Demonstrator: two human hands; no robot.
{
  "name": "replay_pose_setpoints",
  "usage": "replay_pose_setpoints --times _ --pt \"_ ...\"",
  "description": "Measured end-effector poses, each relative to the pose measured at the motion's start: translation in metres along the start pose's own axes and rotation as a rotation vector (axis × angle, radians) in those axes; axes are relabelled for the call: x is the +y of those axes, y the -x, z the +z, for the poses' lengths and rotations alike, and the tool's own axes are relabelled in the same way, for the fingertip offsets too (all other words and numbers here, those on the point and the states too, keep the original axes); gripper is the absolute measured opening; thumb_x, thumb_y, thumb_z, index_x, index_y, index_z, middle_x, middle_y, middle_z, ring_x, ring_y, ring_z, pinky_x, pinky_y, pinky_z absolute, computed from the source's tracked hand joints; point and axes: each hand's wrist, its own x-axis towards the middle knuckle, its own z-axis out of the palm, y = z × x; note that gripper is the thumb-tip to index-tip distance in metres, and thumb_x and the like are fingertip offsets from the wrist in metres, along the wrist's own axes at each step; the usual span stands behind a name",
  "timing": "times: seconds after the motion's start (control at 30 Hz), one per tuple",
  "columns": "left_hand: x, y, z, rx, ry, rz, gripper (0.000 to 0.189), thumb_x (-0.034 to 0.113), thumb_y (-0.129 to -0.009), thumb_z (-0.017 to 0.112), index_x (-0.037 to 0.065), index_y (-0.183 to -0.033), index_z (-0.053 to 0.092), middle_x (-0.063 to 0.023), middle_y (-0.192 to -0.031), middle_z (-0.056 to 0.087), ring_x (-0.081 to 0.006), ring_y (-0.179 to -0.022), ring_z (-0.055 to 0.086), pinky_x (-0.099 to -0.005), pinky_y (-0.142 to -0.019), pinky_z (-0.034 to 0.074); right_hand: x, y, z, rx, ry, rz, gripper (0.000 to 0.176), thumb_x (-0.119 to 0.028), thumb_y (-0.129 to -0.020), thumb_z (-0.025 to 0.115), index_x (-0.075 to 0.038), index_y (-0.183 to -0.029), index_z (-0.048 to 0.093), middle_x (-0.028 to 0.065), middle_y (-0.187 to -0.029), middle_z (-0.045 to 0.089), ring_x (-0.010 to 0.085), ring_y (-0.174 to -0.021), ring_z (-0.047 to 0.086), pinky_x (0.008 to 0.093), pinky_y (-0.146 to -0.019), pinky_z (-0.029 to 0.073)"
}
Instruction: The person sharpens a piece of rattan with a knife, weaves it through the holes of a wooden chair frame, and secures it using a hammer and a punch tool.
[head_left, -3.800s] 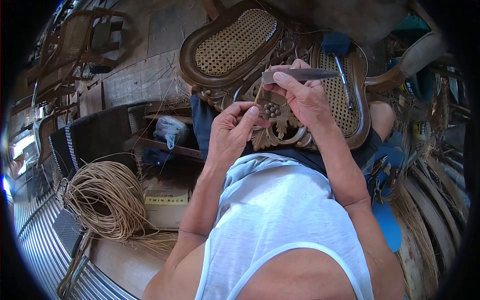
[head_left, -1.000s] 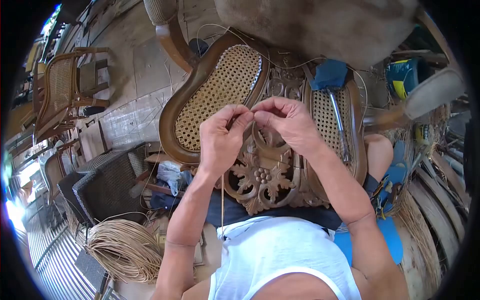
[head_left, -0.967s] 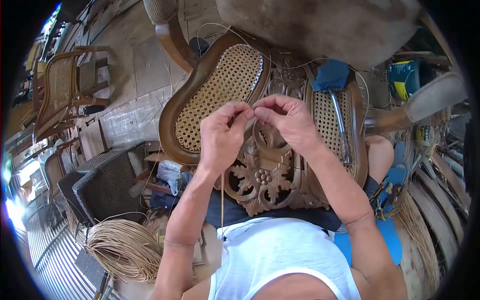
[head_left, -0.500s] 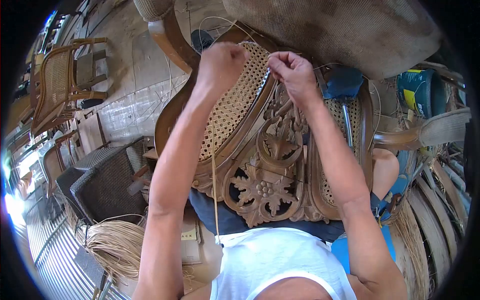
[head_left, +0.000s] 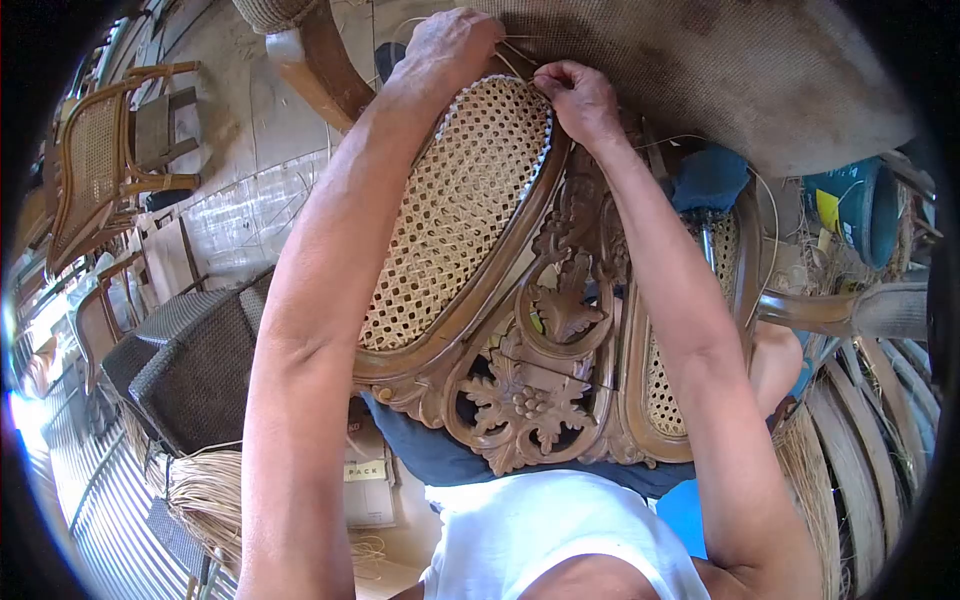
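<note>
- Across the person's lap, just beyond a white vest [head_left: 560, 525], rests a carved wooden frame [head_left: 528, 402], with a large woven panel [head_left: 450, 235] set into its left side.
- On the frame's right side lies a blue-headed tool [head_left: 708, 180], below the right forearm.
- At the panel's far end, the right hand [head_left: 580, 102] pinches what looks like a thin pale strand [head_left: 516, 63] between thumb and finger, just beside the rim.
- Slightly farther, the left hand [head_left: 455, 40] bends its fingers inward; its fingertips are hidden, so I cannot tell whether it grips the strand.
- Judging by this, the step in hand is guiding the strand along that far edge; the next move calls for a steady pinch and light, even tension.
- Past the hands spreads a brown surface [head_left: 700, 75].
</note>
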Motion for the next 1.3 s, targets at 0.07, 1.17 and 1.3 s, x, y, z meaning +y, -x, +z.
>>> replay_pose_setpoints --times 0.07,1.17,1.3 --pt "0.0 -0.004 0.006 -0.066 0.008 -0.054 0.018 0.012 -0.083 0.066 0.008 -0.098 0.075 -0.0156 -0.095 0.07 -0.0332 -0.091 0.068 -0.044 -0.075 0.055 0.002 -0.002 0.001 -0.022 -0.002 0.003 0.018 -0.022 -0.087 0.072 -0.007 -0.098 0.073 0.0121 -0.092 0.073 0.0238 -0.086 0.071 0.0362 -0.078 0.053" --pt "0.023 -0.019 0.016 -0.08 0.218 0.085 0.024 0.034 -0.086 0.067 0.017 -0.1 0.075 -0.0122 -0.112 0.069 -0.0302 -0.106 0.065 -0.0418 -0.087 0.053 0.007 -0.009 0.005 -0.098 0.058 -0.106 0.016 -0.014 -0.09 0.067 -0.003 -0.102 0.072 0.0088 -0.091 0.074 0.0173 -0.086 0.068 0.0327 -0.082 0.051" --pt "0.015 -0.015 0.0 -0.023 0.157 0.135 0.016 0.013 -0.084 0.063 0.008 -0.095 0.073 -0.0148 -0.094 0.072 -0.0328 -0.089 0.07 -0.0425 -0.074 0.054 -0.011 -0.008 0.0 -0.094 0.275 -0.102 0.015 -0.016 -0.085 0.066 -0.007 -0.096 0.072 0.0136 -0.089 0.073 0.0295 -0.083 0.07 0.0388 -0.077 0.053"
